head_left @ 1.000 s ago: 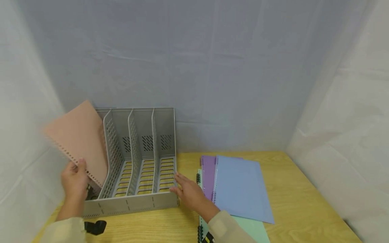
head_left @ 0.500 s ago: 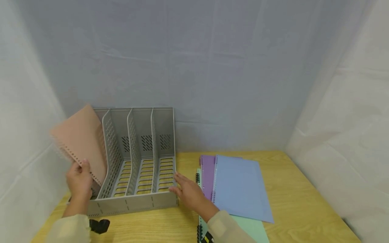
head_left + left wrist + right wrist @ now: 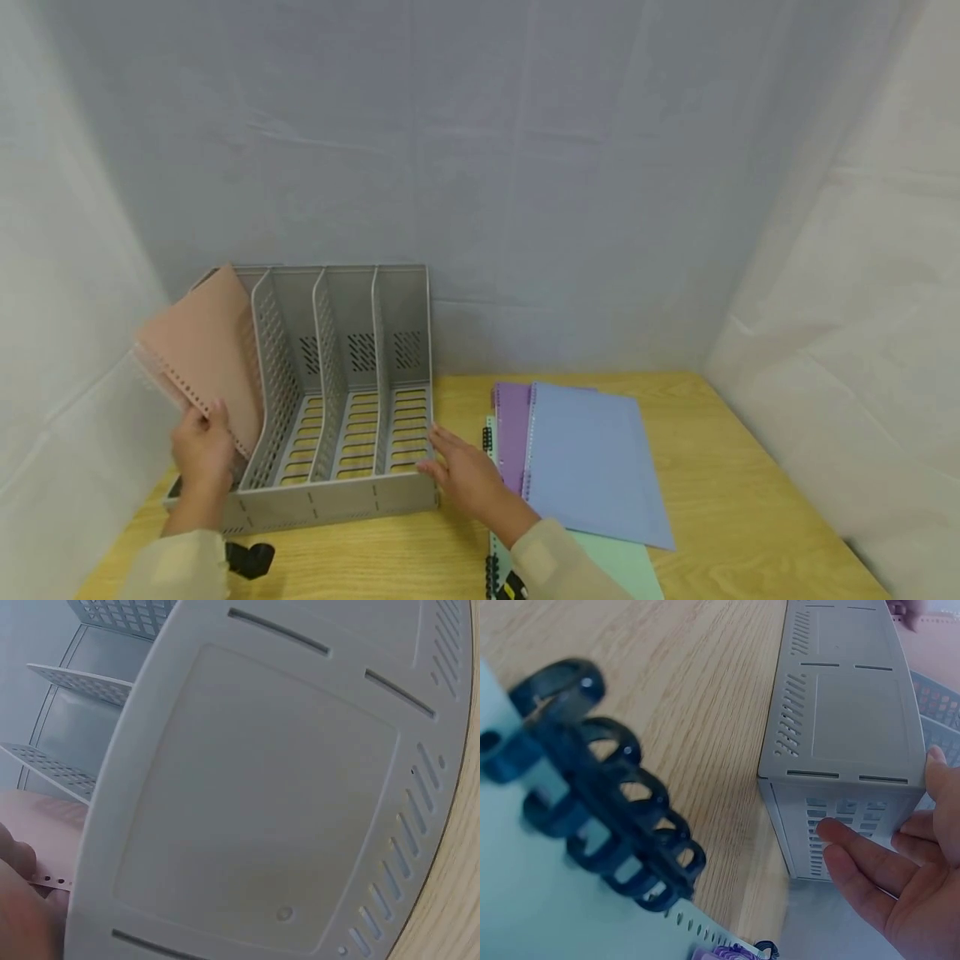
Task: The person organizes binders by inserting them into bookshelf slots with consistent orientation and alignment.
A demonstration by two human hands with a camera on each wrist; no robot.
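Observation:
A grey file rack [image 3: 345, 504] with upright dividers stands on the left of the table. My left hand [image 3: 204, 450] pinches a pink cover or notebook [image 3: 206, 342] by its hole-punched edge. The pink piece leans tilted in the rack's leftmost compartment, its upper left corner sticking out past the side. In the left wrist view, only part of the hand [image 3: 22, 900] shows behind the rack's front wall [image 3: 255, 795]. My right hand [image 3: 472, 479] touches the rack's right side. In the right wrist view its fingers [image 3: 874, 859] lie nearly straight along the perforated side wall, thumb at the front edge.
Right of the rack lie overlapping notebooks: a blue one [image 3: 600, 467] on top, a purple one [image 3: 512, 433] and a green one [image 3: 618, 562] with black binding rings [image 3: 607, 780]. Pale sheeting [image 3: 570, 183] closes off the table's back and sides.
My left hand has moved right with the pink piece, which sits lower and further into the leftmost compartment. My right hand has stayed against the rack.

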